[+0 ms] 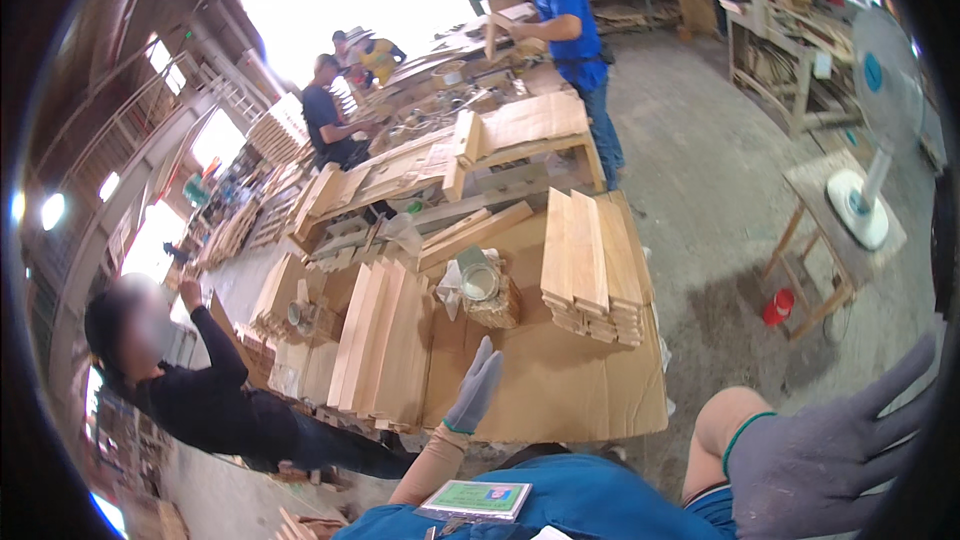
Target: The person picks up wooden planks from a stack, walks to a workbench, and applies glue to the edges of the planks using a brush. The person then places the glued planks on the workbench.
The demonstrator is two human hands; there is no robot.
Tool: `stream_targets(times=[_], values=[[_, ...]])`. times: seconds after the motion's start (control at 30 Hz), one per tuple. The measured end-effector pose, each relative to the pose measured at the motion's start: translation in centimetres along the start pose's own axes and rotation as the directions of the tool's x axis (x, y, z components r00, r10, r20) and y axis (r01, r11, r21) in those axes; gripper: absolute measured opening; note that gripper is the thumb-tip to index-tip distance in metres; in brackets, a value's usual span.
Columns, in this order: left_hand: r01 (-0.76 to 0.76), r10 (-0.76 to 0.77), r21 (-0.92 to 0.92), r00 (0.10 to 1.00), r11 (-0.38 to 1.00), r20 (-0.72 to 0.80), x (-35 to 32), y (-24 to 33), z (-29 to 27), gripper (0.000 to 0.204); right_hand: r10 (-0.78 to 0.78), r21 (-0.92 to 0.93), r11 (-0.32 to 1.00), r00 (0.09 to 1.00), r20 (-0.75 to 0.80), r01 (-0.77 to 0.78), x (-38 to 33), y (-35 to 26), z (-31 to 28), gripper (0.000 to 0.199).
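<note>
My left hand (476, 392), in a grey glove, is raised near the front edge of a cardboard sheet (590, 405). Its fingers are stretched out and it holds nothing. Far over to the right, my right hand (825, 465) is gloved too, its fingers spread wide and nothing in them. On the cardboard lies a stack of pale wooden boards (590, 260) at the right. Another stack of boards (380, 345) lies left of my left hand. Between the stacks, an open can (479, 278) sits on a wooden block (495, 310).
A person in dark clothes (220, 400) stands close at my left. Beyond is a workbench (530, 125), with a person in a blue shirt (565, 25) behind it. To the right, a fan (860, 200) stands on a small table (810, 180), with a red bucket (777, 307) below.
</note>
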State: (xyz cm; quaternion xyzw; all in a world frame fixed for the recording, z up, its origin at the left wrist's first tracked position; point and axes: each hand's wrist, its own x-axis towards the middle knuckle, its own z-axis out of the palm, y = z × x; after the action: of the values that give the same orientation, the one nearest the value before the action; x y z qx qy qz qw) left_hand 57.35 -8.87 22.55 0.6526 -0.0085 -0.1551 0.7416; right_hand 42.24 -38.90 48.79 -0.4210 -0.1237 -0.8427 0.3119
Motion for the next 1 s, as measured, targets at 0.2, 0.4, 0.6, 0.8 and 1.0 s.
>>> stream_targets(times=[0.2, 0.4, 0.6, 0.8, 1.0], values=[[-0.001, 0.016, 0.140, 0.994, 0.990, -0.110, -2.8, 0.1, -3.6, 0.072, 0.279, 0.839, 0.543, 0.946, -0.166, -0.013, -6.4, -0.7, 3.9, 0.077], [0.048, 0.009, 0.181, 0.953, 0.982, -0.301, -7.4, -0.5, -9.5, 0.069, 0.717, -0.096, 0.315, 0.171, 0.676, -0.944, -21.5, -1.3, 2.6, 0.050], [0.006, 0.040, 0.113, 0.915, 0.994, -0.400, -9.7, -1.7, -16.8, 0.069, 0.342, -0.699, -0.072, -0.676, 0.653, -0.712, -33.5, -5.9, 4.4, 0.046], [0.051, 0.294, 0.416, 0.628, 0.908, -0.720, -12.4, 0.5, -26.4, 0.057, 0.163, -0.804, -0.098, -0.807, 0.568, -0.586, -42.4, -14.5, 11.0, 0.049], [0.184, 0.623, 0.767, 0.483, 0.615, -0.615, -11.6, 2.9, -35.9, 0.054, 0.149, -0.769, 0.164, -0.755, 0.639, -0.618, -48.7, -19.9, 15.3, 0.049]])
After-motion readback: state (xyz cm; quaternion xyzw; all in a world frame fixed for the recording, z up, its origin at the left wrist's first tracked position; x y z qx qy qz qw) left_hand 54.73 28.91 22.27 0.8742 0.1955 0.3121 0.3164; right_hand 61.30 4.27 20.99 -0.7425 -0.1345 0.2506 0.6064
